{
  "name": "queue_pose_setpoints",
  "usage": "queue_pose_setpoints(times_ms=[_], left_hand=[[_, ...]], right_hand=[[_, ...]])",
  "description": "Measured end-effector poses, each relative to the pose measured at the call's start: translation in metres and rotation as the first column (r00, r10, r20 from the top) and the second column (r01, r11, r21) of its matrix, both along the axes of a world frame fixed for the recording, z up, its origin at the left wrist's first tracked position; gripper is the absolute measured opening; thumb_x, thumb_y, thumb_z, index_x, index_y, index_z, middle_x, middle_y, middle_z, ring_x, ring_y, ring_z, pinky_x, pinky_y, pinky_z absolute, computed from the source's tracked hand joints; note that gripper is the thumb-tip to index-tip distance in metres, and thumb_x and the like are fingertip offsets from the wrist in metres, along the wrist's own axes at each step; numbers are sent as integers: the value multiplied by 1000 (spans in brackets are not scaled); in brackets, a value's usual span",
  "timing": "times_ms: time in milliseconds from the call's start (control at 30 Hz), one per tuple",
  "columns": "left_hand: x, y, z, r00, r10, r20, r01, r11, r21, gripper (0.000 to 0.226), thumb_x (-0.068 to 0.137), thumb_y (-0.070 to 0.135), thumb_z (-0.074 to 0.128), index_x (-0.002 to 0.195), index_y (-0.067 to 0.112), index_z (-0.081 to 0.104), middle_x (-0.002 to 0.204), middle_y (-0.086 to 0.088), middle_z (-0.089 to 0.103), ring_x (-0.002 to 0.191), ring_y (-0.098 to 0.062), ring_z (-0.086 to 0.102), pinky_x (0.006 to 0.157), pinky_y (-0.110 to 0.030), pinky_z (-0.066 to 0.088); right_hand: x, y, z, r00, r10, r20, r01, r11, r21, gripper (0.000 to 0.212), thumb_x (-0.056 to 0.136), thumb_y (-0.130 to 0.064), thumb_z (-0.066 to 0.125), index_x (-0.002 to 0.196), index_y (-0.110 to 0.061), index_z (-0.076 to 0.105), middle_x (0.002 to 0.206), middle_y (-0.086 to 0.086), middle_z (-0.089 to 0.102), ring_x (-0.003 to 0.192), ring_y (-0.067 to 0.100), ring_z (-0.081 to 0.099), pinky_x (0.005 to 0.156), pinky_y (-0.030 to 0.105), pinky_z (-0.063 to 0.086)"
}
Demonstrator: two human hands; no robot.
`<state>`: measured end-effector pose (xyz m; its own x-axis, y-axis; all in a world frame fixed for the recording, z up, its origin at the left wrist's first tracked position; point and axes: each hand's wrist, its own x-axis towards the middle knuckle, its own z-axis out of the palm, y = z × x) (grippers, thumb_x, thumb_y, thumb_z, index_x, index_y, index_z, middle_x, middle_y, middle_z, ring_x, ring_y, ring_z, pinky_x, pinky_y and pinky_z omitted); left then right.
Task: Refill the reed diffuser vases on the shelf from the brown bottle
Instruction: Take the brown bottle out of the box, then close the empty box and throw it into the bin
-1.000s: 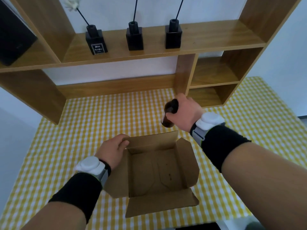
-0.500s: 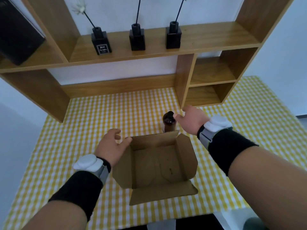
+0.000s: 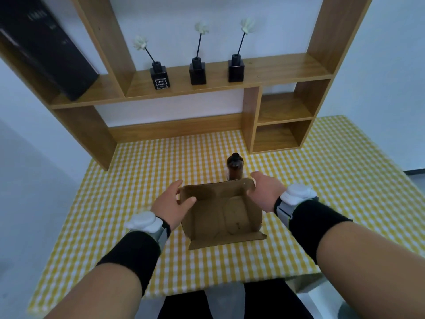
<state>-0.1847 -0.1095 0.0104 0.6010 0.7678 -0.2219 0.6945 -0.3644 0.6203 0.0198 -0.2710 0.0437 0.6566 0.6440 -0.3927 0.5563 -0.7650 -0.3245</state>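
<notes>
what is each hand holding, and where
The cardboard box: left hand grips its left rear corner, right hand its right rear corner. The brown bottle stands unheld.

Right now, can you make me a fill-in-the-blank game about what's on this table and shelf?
The shelf holds ___ black vases.
The left hand and right hand both hold the cardboard box, which is ___ inside.
The brown bottle stands upright on the ___ checked tablecloth.
Missing words: three, empty, yellow.
</notes>
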Motion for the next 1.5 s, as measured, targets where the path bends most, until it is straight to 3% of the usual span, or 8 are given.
queue_pose_setpoints(times_ms=[200, 400, 733, 900, 1067, 1200, 1333, 1500], left_hand=[[20, 11, -5, 983, 159, -89, -147, 980, 132, 35, 93, 52, 59, 104, 20, 58, 81, 6, 60, 66, -11, 54, 57, -27, 37], [39, 34, -7, 960, 133, -248, -65, 963, 262, 52, 98, 59, 41, 73, 16, 57, 67, -2, 63, 59, -18, 56, 52, -31, 35], [38, 12, -36, 988, -99, -116, 66, 962, -265, 51, 92, 69, 36, 96, 25, 61, 100, -2, 74, 96, -22, 70, 91, -47, 57], [30, 7, -33, 999, -41, -32, 27, 937, -347, 40, 95, 67, 32, 91, 33, 53, 107, -2, 72, 102, -20, 69, 98, -46, 53], [22, 14, -31, 988, 145, -43, -150, 975, -163, 62, 100, 62, 27, 92, 14, 65, 85, -1, 75, 80, -20, 72, 86, -42, 56], [8, 22, -35, 964, 206, -169, -187, 975, 123, 55, 97, 64, 37, 94, 13, 59, 84, 0, 65, 70, -21, 59, 62, -33, 43], [-2, 24, -54, 984, 126, -130, -115, 989, 92, 57, 94, 66, 41, 132, 24, 51, 116, -6, 61, 95, -25, 62, 80, -37, 51], [-9, 12, -57, 927, 280, -250, -289, 957, -1, 64, 98, 63, 34, 133, 11, 48, 109, -13, 67, 80, -26, 59, 68, -34, 44]], right_hand=[[-8, -5, -2, 998, 5, 59, -2, 999, -39, 32, 100, -38, 49, 91, -8, 56, 77, 6, 65, 69, 26, 66, 69, 35, 59], [-9, -5, 4, 994, 0, -106, -4, 1000, -31, 49, 104, -44, 39, 81, -5, 59, 76, 17, 76, 68, 30, 75, 69, 34, 63], [-19, -8, 2, 875, 364, -319, -435, 880, -189, 105, 74, -82, 59, 155, -20, 33, 156, -1, 40, 140, 23, 43, 114, 41, 38], [-49, -12, 4, 761, 608, -227, -646, 671, -365, 85, 70, -67, 77, 131, -16, 48, 125, 4, 55, 107, 24, 59, 79, 34, 49], [-40, -8, -15, 844, 534, 46, -519, 837, -175, 62, 85, -52, 67, 132, -18, 44, 123, 6, 56, 101, 26, 61, 84, 38, 53], [-27, 2, -29, 818, 420, 393, -416, 904, -98, 101, 74, -65, 71, 151, -26, 18, 136, 12, 40, 117, 29, 47, 96, 41, 46], [-24, 8, -47, 819, 385, 426, -382, 919, -96, 125, 70, -67, 74, 158, -31, -7, 159, 15, 8, 136, 34, 29, 109, 43, 35], [-19, 13, -53, 821, 373, 432, -377, 923, -80, 127, 70, -68, 73, 157, -29, -10, 166, 10, -6, 148, 37, 8, 119, 50, 18]])
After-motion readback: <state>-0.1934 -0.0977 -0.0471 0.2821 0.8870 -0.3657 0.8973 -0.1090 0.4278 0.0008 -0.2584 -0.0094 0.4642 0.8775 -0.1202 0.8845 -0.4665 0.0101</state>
